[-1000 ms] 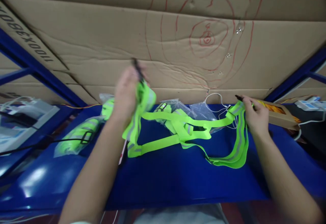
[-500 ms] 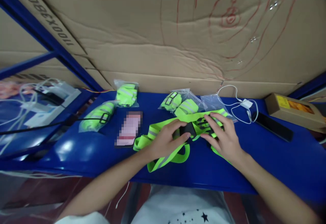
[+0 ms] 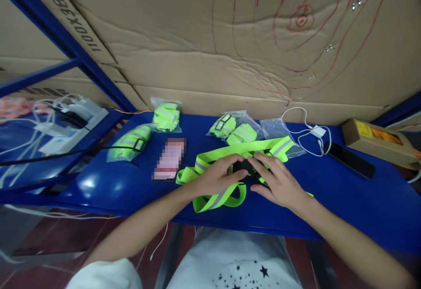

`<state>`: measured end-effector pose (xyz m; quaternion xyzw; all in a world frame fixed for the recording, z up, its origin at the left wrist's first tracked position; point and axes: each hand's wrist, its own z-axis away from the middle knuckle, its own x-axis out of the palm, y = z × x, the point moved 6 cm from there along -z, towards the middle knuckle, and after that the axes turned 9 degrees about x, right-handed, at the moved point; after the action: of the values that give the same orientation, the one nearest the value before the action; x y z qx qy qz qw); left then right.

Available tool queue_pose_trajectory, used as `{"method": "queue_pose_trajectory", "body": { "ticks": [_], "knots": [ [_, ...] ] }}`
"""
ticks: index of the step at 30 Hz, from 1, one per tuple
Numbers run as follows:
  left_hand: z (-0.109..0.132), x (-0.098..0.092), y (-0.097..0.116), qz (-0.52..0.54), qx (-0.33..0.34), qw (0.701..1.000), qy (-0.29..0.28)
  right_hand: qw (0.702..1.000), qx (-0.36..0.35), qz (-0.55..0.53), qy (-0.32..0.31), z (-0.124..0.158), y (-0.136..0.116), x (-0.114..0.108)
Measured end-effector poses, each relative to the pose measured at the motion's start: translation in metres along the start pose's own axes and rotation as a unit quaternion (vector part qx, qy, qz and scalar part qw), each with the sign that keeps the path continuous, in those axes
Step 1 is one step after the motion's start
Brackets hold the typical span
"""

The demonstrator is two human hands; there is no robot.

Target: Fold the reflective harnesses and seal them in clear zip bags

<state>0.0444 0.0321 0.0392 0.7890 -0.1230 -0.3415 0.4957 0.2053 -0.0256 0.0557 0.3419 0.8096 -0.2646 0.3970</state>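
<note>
A neon-green strap with a grey reflective stripe [image 3: 217,155] lies in loops on the blue table. My left hand [image 3: 219,176] pinches a dark, flat black piece [image 3: 242,167] on this strap between thumb and fingers. From the other side, my right hand [image 3: 279,179] reaches in, its fingertips at the black piece and the bunched strap. The right thumb stands apart from those fingers. Beyond the right fingers, one strap end extends up to the right. Part of the bunched section is hidden beneath both hands.
Clear bags of folded green straps [image 3: 167,115] lie along the back and left. A phone with a blurred screen [image 3: 169,159], a dark phone [image 3: 351,161], a white cable [image 3: 317,132] and a cardboard box [image 3: 378,142] surround the work. Cardboard [image 3: 197,61] walls the back.
My right hand has shifted left, closer to the black piece and my left hand. The strap's right part has been let loose from its fingers. My left hand keeps its pinch.
</note>
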Motion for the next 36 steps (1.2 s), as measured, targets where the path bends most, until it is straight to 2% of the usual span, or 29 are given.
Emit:
{"method": "queue_pose_trajectory", "body": {
  "ticks": [5,10,14,17,19,23,25,28,30,31,33,35,36],
  "knots": [
    [0.003,0.005,-0.002,0.099,-0.027,0.993,-0.059,0.999,0.019,-0.036,-0.009,0.006,-0.007,0.009],
    [0.001,-0.003,0.001,0.122,-0.023,0.991,-0.055,0.998,-0.013,-0.048,-0.044,0.008,-0.013,0.021],
    [0.001,-0.005,0.001,0.157,-0.067,0.984,-0.056,0.987,0.060,-0.134,-0.065,0.002,0.003,0.011],
    [0.003,-0.004,0.004,0.191,-0.080,0.977,-0.059,0.970,0.106,-0.174,-0.131,0.001,0.014,0.005],
    [0.004,-0.003,0.005,0.198,-0.083,0.975,-0.065,0.960,0.108,-0.195,-0.170,0.001,0.015,0.001],
    [0.007,0.004,0.002,0.211,-0.103,0.968,-0.084,0.953,0.080,-0.223,-0.187,0.001,0.010,-0.006],
    [0.008,0.008,0.002,0.221,-0.098,0.967,-0.080,0.939,0.081,-0.270,-0.196,0.002,0.007,-0.006],
    [0.011,0.011,0.009,0.238,-0.047,0.968,-0.057,0.904,0.127,-0.368,-0.179,0.001,0.013,-0.004],
    [0.011,0.010,0.019,0.225,0.001,0.973,-0.045,0.874,0.183,-0.430,-0.131,-0.003,0.024,-0.004],
    [0.010,0.010,0.024,0.214,0.015,0.976,-0.042,0.850,0.226,-0.464,-0.101,-0.006,0.031,-0.005],
    [0.006,0.009,0.033,0.196,0.024,0.980,-0.028,0.769,0.330,-0.545,-0.051,-0.011,0.044,-0.006],
    [0.000,0.007,0.039,0.210,0.025,0.977,0.015,0.659,0.410,-0.630,-0.034,-0.017,0.047,-0.008],
    [-0.003,0.006,0.042,0.228,0.030,0.972,0.046,0.605,0.428,-0.670,-0.039,-0.022,0.044,-0.010]
  ]
}}
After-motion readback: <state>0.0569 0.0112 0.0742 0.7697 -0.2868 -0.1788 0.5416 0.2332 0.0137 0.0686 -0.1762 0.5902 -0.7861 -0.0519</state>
